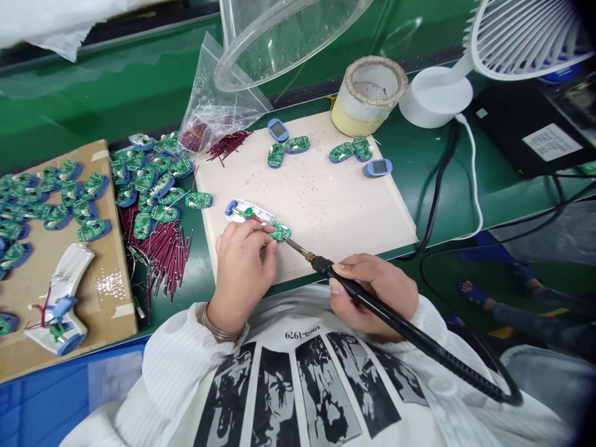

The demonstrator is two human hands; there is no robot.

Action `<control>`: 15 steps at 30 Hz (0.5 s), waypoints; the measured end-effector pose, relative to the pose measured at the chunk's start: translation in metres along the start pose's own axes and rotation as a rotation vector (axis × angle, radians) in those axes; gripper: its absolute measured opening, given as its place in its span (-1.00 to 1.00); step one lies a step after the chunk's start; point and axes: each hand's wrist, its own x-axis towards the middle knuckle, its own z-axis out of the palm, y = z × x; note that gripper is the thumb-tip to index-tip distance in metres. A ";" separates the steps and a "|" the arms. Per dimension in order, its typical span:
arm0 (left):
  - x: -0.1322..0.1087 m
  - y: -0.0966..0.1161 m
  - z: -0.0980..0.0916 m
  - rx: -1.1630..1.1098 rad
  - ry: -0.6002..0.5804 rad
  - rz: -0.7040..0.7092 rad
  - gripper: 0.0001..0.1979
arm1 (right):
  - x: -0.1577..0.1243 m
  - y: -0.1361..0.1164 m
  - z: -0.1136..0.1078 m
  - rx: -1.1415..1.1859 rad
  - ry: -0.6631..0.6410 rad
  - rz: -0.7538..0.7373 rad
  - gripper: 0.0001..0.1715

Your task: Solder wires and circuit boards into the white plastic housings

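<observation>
My right hand (375,292) grips the black handle of a soldering iron (342,279). The iron's metal tip meets the right end of a small green circuit board (280,230). My left hand (246,257) is closed beside that board, with thumb and fingers pinched near its left edge; exactly what they pinch is partly hidden. Under and beyond these fingers lies a white plastic casing (251,210) with a blue end, with a red wire and green part inside. Casing and board rest over the pale work sheet (302,186).
Piles of green boards (153,167) and dark red wires (170,254) lie left, beside a cardboard sheet (112,248) bearing another white casing (69,298). Behind are a plastic bag (218,99), a tape roll (367,93) and a white fan (437,93). Cables (440,180) run along the right.
</observation>
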 end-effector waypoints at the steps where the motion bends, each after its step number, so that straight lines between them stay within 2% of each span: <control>1: 0.000 0.000 0.000 0.001 0.007 -0.001 -0.90 | 0.001 -0.001 0.002 -0.020 0.016 -0.041 -0.71; 5: 0.001 0.002 0.001 0.007 0.022 0.000 -0.89 | 0.000 -0.003 0.007 -0.019 0.064 -0.079 -0.70; 15: 0.001 0.002 0.002 0.006 0.032 -0.005 -0.88 | 0.002 -0.003 0.009 -0.019 0.057 -0.097 -0.70</control>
